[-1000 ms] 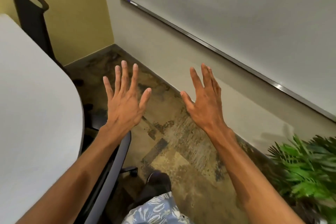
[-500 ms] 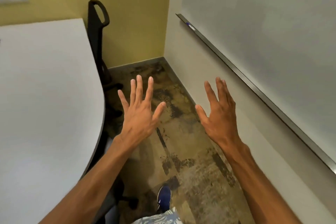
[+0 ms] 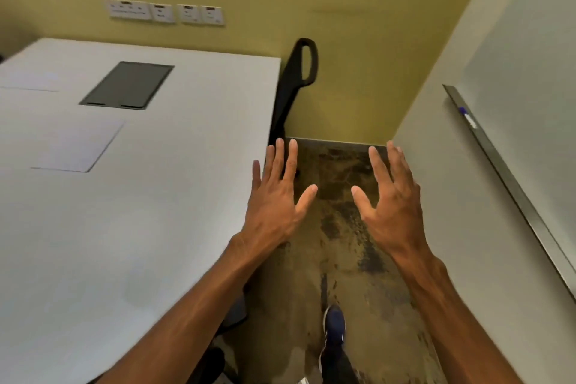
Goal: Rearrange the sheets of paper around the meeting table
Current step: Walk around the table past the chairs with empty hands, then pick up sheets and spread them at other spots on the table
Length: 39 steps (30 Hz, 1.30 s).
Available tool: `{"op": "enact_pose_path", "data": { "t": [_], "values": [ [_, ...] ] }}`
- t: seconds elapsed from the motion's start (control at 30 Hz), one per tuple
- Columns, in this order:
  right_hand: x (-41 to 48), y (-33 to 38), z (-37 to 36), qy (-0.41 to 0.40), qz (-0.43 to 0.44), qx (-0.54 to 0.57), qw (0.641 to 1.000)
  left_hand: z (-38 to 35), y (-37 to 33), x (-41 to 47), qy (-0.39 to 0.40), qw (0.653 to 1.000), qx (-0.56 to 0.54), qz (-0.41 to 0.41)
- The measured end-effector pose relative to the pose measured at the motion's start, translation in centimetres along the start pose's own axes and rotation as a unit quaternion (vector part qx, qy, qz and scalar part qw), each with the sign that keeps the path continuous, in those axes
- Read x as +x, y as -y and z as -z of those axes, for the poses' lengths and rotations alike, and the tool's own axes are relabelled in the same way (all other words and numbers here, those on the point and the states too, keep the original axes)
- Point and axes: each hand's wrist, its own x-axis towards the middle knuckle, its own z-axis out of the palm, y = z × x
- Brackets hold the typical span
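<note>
Smooth matt white table (image 3: 162, 196); rough mottled floor (image 3: 343, 259)

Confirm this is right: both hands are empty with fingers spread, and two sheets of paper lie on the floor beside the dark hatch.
Not quite. The head view shows the two sheets lying on the white table, not the floor. The rest holds: left hand and right hand are empty, fingers spread, and the dark hatch is nearby.

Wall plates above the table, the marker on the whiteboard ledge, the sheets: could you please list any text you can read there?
None is legible.
Wall plates: dark marks, too blurred to read.
Marker: no readable label.
Nearer sheet: looks blank.
Farther sheet: looks blank.
</note>
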Motion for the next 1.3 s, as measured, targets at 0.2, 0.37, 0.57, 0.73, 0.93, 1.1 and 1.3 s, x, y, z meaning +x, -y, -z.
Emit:
{"op": "enact_pose_path", "data": {
  "t": [0.2,0.37,0.57,0.73,0.93,1.1,1.3],
  "values": [
    [10.8,-1.0,-4.2,0.034,0.109,0.025,0.993,-1.2,2.5,6.8,-0.044,0.989,0.082,0.113],
    [19.0,-0.4,-7.2,0.073,0.195,0.067,0.976,-1.3,4.3,11.3,-0.089,0.970,0.087,0.210],
    [25.8,2.5,-11.4,0.137,0.257,0.116,0.949,-1.4,6.7,13.9,-0.125,0.937,0.102,0.309],
    [29.9,5.8,-15.9,0.180,0.304,0.125,0.927,-1.0,10.1,15.4,-0.149,0.909,0.120,0.369],
    [33.5,10.4,-21.6,0.196,0.360,0.129,0.903,0.1,15.3,16.8,-0.174,0.888,0.125,0.408],
    [35.8,15.0,-25.5,0.225,0.406,0.137,0.875,1.3,19.7,17.6,-0.209,0.875,0.110,0.422],
    [38.0,21.0,-30.0,0.275,0.439,0.160,0.840,2.2,25.4,17.4,-0.220,0.863,0.072,0.449]
  ]
}}
